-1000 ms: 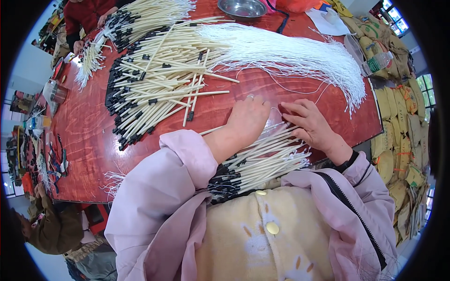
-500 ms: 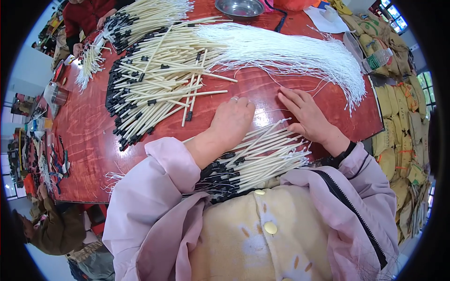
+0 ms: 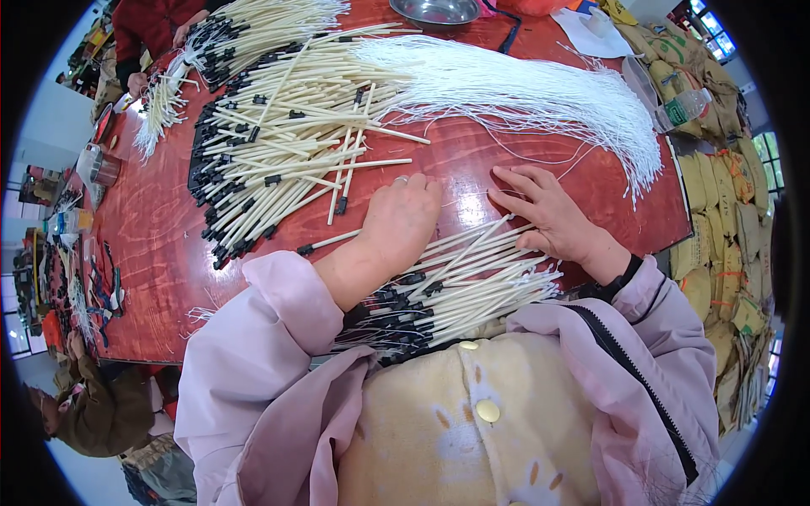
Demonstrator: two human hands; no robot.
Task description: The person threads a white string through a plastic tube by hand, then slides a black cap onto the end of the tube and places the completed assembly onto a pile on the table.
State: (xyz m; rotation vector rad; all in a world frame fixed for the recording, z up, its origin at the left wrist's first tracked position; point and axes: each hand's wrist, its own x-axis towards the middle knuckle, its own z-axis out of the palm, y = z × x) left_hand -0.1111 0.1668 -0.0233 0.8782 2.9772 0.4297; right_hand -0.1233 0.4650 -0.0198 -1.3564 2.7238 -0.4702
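My left hand is closed, its fingers curled over the table. A cream stick with a black end runs beneath my wrist in line with those fingers; the grip itself is hidden. From the fingertips a thin white string stretches toward my right hand. That hand has its fingers spread, held just above the table, and any contact with the string is unclear. Below both hands, against my body, lies a bundle of cream sticks with black ends and white string tips.
A large pile of black-ended sticks fills the left middle of the red table. White strings fan out to the right. Behind are a metal bowl, a plastic bottle and stacked sacks. Another person's hand is at far left.
My left hand has shifted left and slightly nearer, exposing more of the black-ended stick beneath the wrist. My right hand has moved slightly left, with its fingers spreading wider.
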